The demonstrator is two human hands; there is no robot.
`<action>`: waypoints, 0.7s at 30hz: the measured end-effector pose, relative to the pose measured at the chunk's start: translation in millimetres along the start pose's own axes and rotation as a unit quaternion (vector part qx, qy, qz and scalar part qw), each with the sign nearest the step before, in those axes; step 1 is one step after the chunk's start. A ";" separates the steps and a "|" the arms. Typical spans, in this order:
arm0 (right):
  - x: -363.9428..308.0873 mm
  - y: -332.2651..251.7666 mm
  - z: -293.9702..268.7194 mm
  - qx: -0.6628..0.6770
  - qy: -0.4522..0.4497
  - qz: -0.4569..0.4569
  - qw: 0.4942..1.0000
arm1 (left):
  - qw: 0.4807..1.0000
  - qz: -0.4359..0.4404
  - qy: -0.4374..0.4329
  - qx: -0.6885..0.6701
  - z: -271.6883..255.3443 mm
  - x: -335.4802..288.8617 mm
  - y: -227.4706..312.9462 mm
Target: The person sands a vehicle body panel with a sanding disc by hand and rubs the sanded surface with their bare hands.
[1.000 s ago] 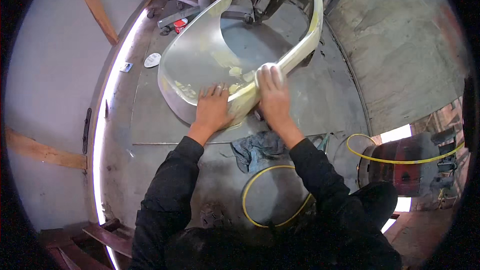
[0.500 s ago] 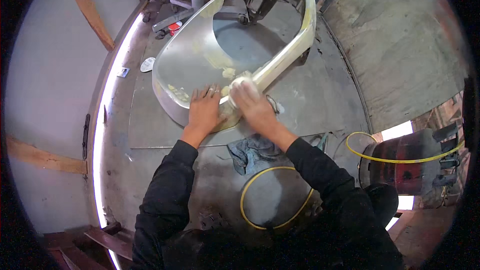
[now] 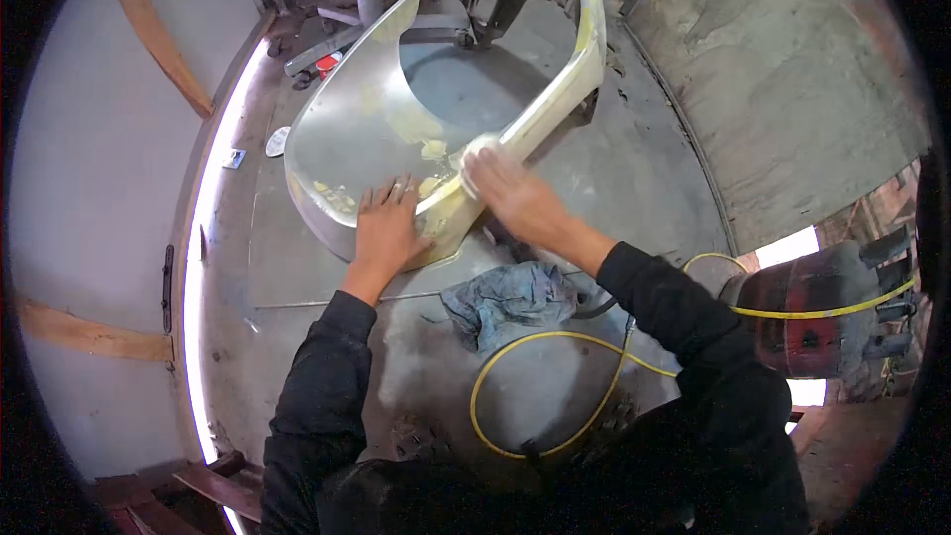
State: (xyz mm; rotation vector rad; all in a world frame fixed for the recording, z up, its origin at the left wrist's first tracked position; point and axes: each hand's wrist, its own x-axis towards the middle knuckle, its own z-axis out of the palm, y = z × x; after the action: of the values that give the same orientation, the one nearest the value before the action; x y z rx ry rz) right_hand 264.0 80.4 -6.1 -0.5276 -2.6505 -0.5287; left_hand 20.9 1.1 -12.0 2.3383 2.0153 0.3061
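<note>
Your left hand [image 3: 386, 228] lies spread over the near edge of the curved panel [image 3: 362, 129], likely to keep it still on the grey floor sheet [image 3: 644, 178]. Your right hand [image 3: 520, 200] grips a white pad [image 3: 480, 148] against its rim.

Left hand [image 3: 386, 238] palm down, thumb out; right hand [image 3: 525, 206] angled forward-left, blurred; both arms [image 3: 322, 372] extended forward.

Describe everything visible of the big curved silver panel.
The curved panel looks metallic, silver-gray, with a rounded rim, large opening and pale yellow patches. It sits tilted over the gray floor, support unclear, top reaching the picture's edge. The left hand lies over its near rim; the right hand holds a whitish pad against it.
</note>
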 end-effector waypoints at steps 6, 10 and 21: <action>-9.0 94.8 -21.7 -0.024 0.055 0.236 0.970 | 1.000 0.013 0.000 0.006 -3.9 5.9 13.1; -13.6 61.4 -26.1 0.050 -0.081 -0.035 0.995 | 0.999 -0.001 -0.035 0.036 -6.7 4.8 10.6; -22.6 84.7 -23.3 0.026 -0.046 0.184 0.981 | 0.976 0.073 -0.192 0.071 -39.8 47.0 7.9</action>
State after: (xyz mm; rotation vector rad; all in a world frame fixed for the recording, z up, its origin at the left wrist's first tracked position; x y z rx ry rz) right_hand 326.4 136.7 28.0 -1.0207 -2.5529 -0.3280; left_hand 28.0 42.2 34.0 2.3969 1.7385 -0.2779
